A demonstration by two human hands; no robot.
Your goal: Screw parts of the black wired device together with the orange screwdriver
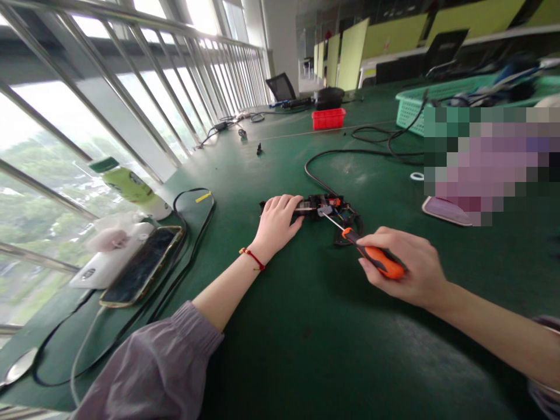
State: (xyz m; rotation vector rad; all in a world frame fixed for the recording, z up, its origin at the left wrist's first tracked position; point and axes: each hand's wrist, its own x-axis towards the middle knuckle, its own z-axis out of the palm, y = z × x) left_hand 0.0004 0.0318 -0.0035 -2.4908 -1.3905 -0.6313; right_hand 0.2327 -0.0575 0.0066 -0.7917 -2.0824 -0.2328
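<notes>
A black corded device [311, 205], its housing opened on loose wires and a small red part, lies on the green table in the middle of the view. My left hand [279, 220] holds its left end down, fingers curled over it. My right hand [409, 265] is closed round the handle of an orange and black screwdriver [380, 259]. The slanting shaft points left and away, with its tip at the inner parts of the device; whether it sits in a screw I cannot tell. A black cable [312, 160] runs from the device toward the back right.
A phone [142, 265], a white power bank [114, 262], a lanyard [205, 233] and a tilted green-capped bottle [131, 186] lie at left by the railing. Farther back are a red box [328, 119] and a green basket [409, 111]. A blurred patch covers something at right.
</notes>
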